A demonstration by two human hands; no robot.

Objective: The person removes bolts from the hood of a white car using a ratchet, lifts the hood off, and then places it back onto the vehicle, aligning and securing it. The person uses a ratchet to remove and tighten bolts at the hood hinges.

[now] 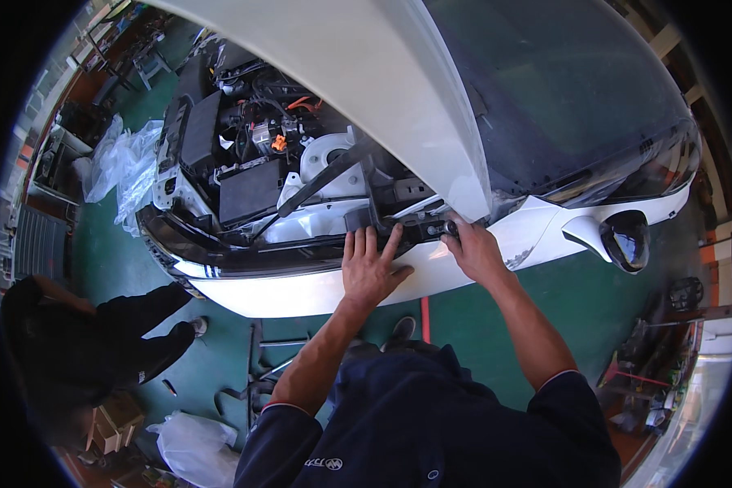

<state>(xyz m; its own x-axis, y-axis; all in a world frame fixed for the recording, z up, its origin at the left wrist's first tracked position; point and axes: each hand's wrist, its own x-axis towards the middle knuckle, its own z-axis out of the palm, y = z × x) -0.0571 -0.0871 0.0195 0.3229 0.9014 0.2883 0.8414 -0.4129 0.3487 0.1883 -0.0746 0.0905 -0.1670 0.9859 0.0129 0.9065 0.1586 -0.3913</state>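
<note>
My left hand (371, 267) lies open, fingers spread, on the upper edge of the white car's front fender (301, 293). Its fingertips touch the black trim along the engine bay. To its right, my right hand (476, 254) is closed around a dark round-ended tool (450, 228) beside the base of the raised white hood (398, 89); the fingers hide most of the tool, so its exact kind does not show. Between the hands sits a black bracket-like part (417, 228) at the hood's hinge area.
The engine bay (260, 130) is exposed, with a black strut (317, 183) slanting across it. A side mirror (624, 241) juts out at right. Another person (81, 350) in dark clothes is at left. Plastic sheeting (134, 167) and metal bars (260, 366) lie on the green floor.
</note>
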